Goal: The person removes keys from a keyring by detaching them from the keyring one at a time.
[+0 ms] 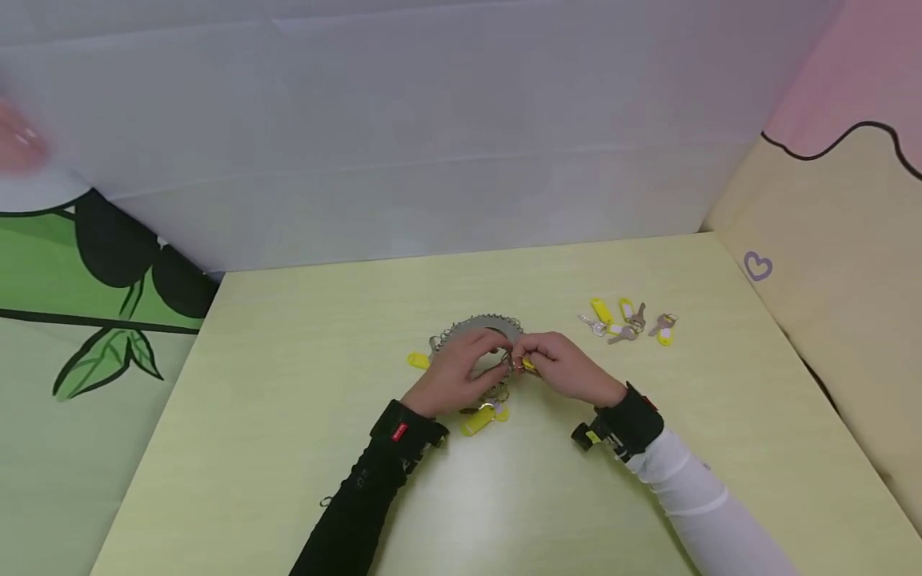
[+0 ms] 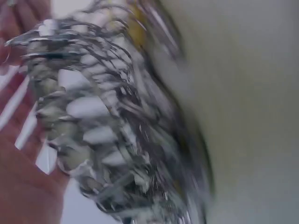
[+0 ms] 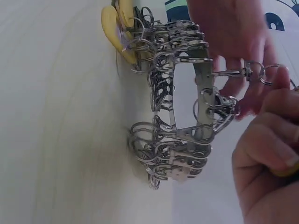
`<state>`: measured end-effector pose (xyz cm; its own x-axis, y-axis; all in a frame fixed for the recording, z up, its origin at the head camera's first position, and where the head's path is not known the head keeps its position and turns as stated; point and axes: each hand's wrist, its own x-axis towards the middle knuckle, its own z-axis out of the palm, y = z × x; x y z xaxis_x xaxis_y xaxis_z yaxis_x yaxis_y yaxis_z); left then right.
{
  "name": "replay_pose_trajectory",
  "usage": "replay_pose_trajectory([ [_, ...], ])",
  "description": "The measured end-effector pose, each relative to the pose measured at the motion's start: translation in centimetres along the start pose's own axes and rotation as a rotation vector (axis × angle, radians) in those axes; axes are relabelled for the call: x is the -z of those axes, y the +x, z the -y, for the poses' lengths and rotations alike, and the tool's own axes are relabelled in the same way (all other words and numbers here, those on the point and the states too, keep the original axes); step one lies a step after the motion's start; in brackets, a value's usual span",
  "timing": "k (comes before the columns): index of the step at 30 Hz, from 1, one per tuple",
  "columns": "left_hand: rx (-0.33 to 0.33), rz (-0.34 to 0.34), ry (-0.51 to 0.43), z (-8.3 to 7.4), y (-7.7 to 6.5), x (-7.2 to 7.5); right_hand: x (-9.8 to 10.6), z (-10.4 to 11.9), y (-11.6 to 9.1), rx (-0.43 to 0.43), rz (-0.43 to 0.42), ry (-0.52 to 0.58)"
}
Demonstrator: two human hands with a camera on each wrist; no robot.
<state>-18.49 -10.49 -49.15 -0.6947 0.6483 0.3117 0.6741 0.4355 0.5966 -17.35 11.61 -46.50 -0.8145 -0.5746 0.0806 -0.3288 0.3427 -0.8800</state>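
Observation:
A grey ring-shaped key holder (image 1: pixel 478 322), lined with many small metal clasps and split rings, stands on the table between both hands. My left hand (image 1: pixel 461 370) arches over its right side, thumb and forefinger pinching near a metal snap hook (image 3: pixel 232 73) that points outward. Close beside it, my right hand (image 1: pixel 565 368) curls round a yellow key tag (image 3: pixel 286 170), its fingertips right at the split ring by the hook. Yellow-tagged keys (image 1: pixel 479 420) hang at the holder's near side; another yellow tag (image 1: pixel 418 360) lies at its left. The left wrist view is blurred.
Several loose keys (image 1: pixel 623 334) with yellow tags (image 1: pixel 601 310) lie at the table's right rear. A white wall (image 1: pixel 432 144) closes off the back, and a beige panel (image 1: pixel 828 304) borders the right. Blurred skin (image 1: pixel 20 140) shows at the upper left.

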Motion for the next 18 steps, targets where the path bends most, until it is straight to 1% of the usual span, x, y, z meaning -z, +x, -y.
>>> replay_pose_trajectory([
  [2, -0.069, -0.016, -0.01, -0.2, 0.2, -0.3, 0.1, -0.3, -0.1, -0.021, -0.018, 0.003],
  [3, -0.096, -0.036, -0.002, -0.2, 0.2, -0.5, 0.2, -0.4, -0.1, -0.039, -0.019, -0.001],
  [6, -0.14, -0.115, 0.058, -0.8, 0.3, -0.8, 0.6, 1.2, -0.2, -0.068, -0.005, 0.012],
  [8, -0.146, -0.162, 0.079, -1.1, 0.4, -1.1, 0.8, 2.4, -0.3, -0.073, 0.001, 0.021],
  [10, -0.158, -0.186, 0.079, -1.5, 0.5, -1.2, 1.1, 3.7, -0.4, -0.061, -0.005, 0.034],
  [12, -0.156, -0.185, 0.059, -1.7, 0.5, -1.2, 1.2, 4.0, -0.5, -0.045, -0.014, 0.034],
  [14, -0.148, -0.179, 0.035, -1.7, 0.6, -1.1, 1.3, 4.2, -0.5, -0.052, -0.024, 0.022],
  [18, -0.11, -0.162, -0.05, -1.7, 0.5, -0.8, 1.3, 4.0, -0.5, -0.079, -0.048, -0.052],
])
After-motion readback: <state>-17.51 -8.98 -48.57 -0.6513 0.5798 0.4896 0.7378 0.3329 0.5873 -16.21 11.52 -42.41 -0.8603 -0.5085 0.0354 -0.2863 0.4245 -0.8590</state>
